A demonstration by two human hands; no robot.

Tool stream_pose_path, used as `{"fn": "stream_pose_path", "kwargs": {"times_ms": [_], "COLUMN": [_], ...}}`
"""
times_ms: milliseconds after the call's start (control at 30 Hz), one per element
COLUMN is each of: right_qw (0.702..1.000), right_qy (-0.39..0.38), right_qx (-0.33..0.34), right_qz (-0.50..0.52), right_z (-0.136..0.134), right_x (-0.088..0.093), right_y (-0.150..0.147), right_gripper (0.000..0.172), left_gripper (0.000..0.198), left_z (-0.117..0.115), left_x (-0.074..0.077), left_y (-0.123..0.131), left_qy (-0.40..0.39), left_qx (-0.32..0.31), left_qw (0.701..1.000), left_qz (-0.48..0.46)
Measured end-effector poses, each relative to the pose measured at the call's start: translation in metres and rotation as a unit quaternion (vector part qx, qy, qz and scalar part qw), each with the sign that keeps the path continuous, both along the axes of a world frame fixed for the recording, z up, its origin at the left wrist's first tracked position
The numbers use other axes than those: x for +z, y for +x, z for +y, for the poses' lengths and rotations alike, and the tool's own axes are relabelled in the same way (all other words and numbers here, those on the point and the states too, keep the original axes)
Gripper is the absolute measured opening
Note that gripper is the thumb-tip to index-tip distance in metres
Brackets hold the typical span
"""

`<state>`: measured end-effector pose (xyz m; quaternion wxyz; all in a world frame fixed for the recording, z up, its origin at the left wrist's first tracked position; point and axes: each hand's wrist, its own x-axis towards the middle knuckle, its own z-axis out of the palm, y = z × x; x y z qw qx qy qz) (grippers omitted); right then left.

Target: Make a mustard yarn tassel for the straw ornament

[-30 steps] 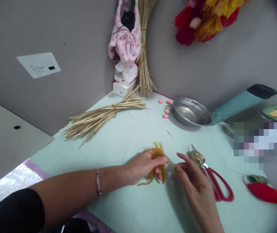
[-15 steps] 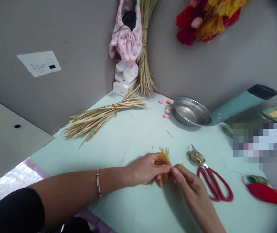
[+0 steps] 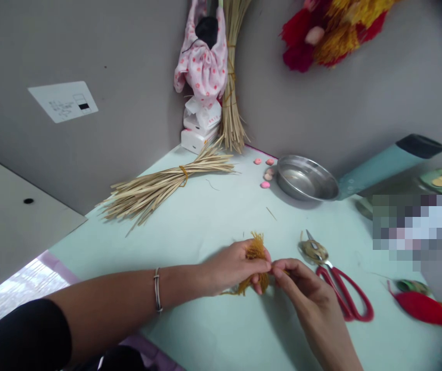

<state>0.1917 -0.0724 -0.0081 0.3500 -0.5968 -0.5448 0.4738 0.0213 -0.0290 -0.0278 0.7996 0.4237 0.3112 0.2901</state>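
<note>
Left arm (image 3: 116, 309) reaches in from lower left, dark sleeve (image 3: 23, 335) at the elbow, 1 silvery bracelet (image 3: 157, 291) on the forearm. Left hand (image 3: 232, 270) just below frame center, back of hand up, fingers curled and closed around golden yarn bundle (image 3: 257, 249); yarn sticks out above and below the grip, over the table (image 3: 205, 335). Right hand (image 3: 311, 296) comes up from the bottom edge, right of center, angled up-left; thumb and index narrow, pinched together at the left fingertips. What is between them: too small to tell. Red-handled scissors (image 3: 346, 293) on table just right of right hand, blades toward top. Straw bundle (image 3: 159, 190) lies left of center, tied once. Metal bowl (image 3: 306, 178) upper right.
</note>
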Motion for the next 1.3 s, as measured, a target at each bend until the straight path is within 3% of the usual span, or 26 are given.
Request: {"fn": "stream_pose_path", "kwargs": {"times_ms": [133,433,800,933,1033,1133,1300], "right_qw": [1.0,1.0,0.998,0.995,0.974,0.937,0.886], "right_qy": [0.001,0.0,0.016,0.083,0.187,0.272,0.321], "right_qx": [0.011,0.017,-0.036,-0.041,0.016,0.074,0.097], "right_qz": [0.001,0.019,0.038,-0.024,-0.124,-0.208,-0.32], "right_z": [0.0,-0.002,-0.002,-0.004,-0.005,-0.007,-0.01], "right_x": [-0.001,-0.001,0.002,-0.001,-0.002,-0.003,-0.005], "right_y": [0.0,-0.002,-0.004,-0.001,-0.001,-0.002,-0.001], "right_gripper": [0.021,0.017,0.02,0.014,0.008,0.017,0.024], "left_gripper": [0.011,0.01,0.011,0.008,0.008,0.009,0.018], "left_z": [0.0,0.003,-0.002,-0.002,-0.001,-0.001,-0.001], "left_x": [0.0,0.003,-0.001,-0.004,-0.007,-0.008,-0.007], "left_y": [-0.001,0.0,0.001,0.0,0.001,0.001,0.001], "left_qy": [0.016,-0.09,0.032,0.037,0.028,0.021,0.024], "left_qx": [-0.017,-0.012,-0.02,-0.026,-0.018,-0.008,0.001], "left_qw": [1.0,0.996,0.999,0.999,0.999,1.0,1.0], "left_qz": [0.02,-0.023,0.023,0.03,0.019,0.011,0.011]}}
